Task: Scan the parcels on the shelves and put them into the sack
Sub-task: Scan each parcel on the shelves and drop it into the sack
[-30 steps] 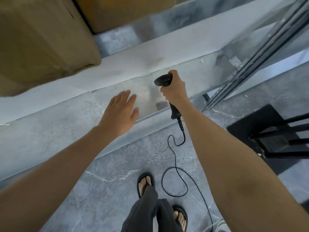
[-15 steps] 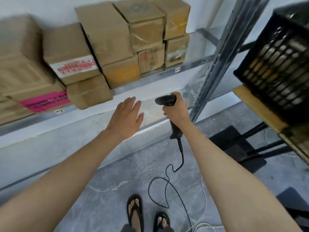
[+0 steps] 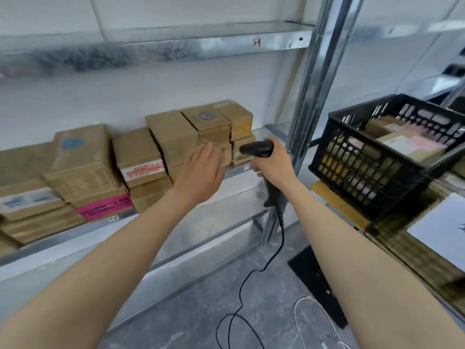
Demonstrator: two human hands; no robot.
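Reaching for Shelved Parcels, Scanner in Hand

Head view:

1. Parcels. Brown cardboard parcels (image 3: 171,139) stand stacked in a row on the middle shelf (image 3: 63,239) of a galvanised metal rack, against the white wall. One parcel at the left carries a pink label (image 3: 105,206); one nearer the centre carries a red-and-white label (image 3: 144,170). The smallest parcels are stacked at the right end of the row, near the rack's upright post (image 3: 309,96).

2. Left hand. The left hand (image 3: 201,170) is released, fingers extended and slightly spread, held in front of the right-hand parcels. Its fingertips (image 3: 210,148) overlap a small parcel; whether they touch it cannot be told.

3. Right hand. The right hand (image 3: 270,165) is wrapped round the grip of a black barcode scanner (image 3: 256,148). The scanner head points left, toward the parcels at the right end of the row. Its black cable (image 3: 251,273) hangs from the grip and loops on the grey marbled floor (image 3: 188,321).

4. Surroundings. The upper shelf (image 3: 176,49) spans the top of the view. To the right of the post, a black plastic crate (image 3: 364,172) sits on a wooden desk (image 3: 337,205) and contains further parcels, some with pink labels. A thin white cable (image 3: 314,308) lies on the floor beside a black mat (image 3: 314,278).
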